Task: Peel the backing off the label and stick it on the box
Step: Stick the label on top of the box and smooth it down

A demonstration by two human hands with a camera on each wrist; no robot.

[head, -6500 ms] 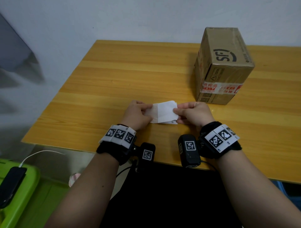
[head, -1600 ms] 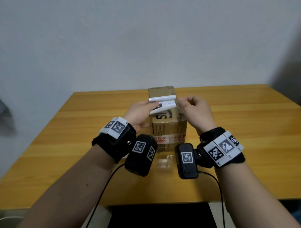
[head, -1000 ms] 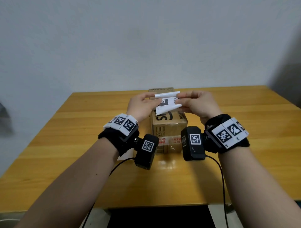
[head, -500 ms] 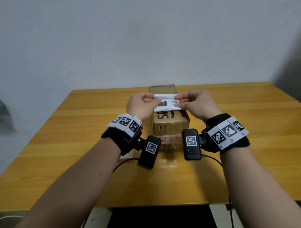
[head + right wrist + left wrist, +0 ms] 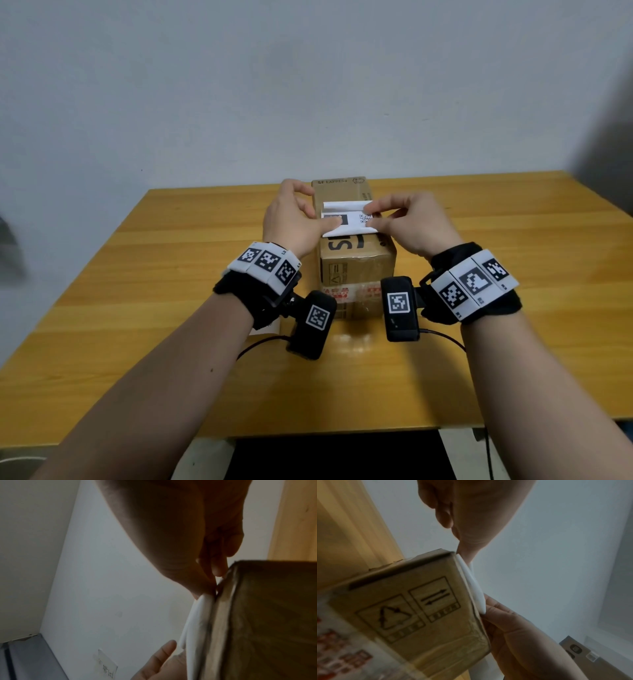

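A brown cardboard box (image 5: 356,270) stands on the wooden table (image 5: 164,274), straight ahead of me. A white label (image 5: 346,224) with a black square and a QR code lies printed side up across the box's top, its far edge curled upward. My left hand (image 5: 308,219) holds the label's left end, thumb flat on it. My right hand (image 5: 371,216) pinches the right end between thumb and forefinger. In the wrist views the label (image 5: 471,584) (image 5: 197,626) bows up off the box (image 5: 406,612) (image 5: 265,622) between the two held ends.
A white scrap of paper (image 5: 265,329) lies on the table, half hidden under my left wrist. Thin cables (image 5: 445,337) trail from the wrist cameras over the near tabletop. A plain wall rises behind the table's far edge.
Both hands have brought the label down from the air above the box onto its top. My left thumb now lies flat on the label's left end.
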